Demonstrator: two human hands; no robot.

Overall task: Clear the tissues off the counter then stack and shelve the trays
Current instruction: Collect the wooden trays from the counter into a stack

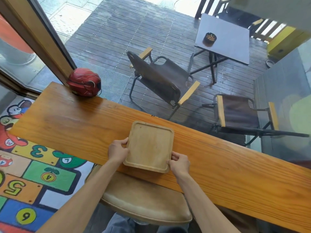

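Observation:
A square wooden tray (149, 145) with rounded corners and a raised rim sits over the near edge of the long wooden counter (70, 118). Its near side looks lifted a little, with a shadow beneath; I cannot tell if another tray lies under it. My left hand (117, 151) grips the tray's left edge, thumb on the rim. My right hand (179, 163) holds its near right corner. The tray is empty. No tissues are visible on the counter.
A red helmet (85, 82) rests on the counter's far left end by the window frame. A padded stool seat (144, 199) stands just below the tray. Glass runs behind the counter; outside are folding chairs (161, 78) and a small table (223, 37).

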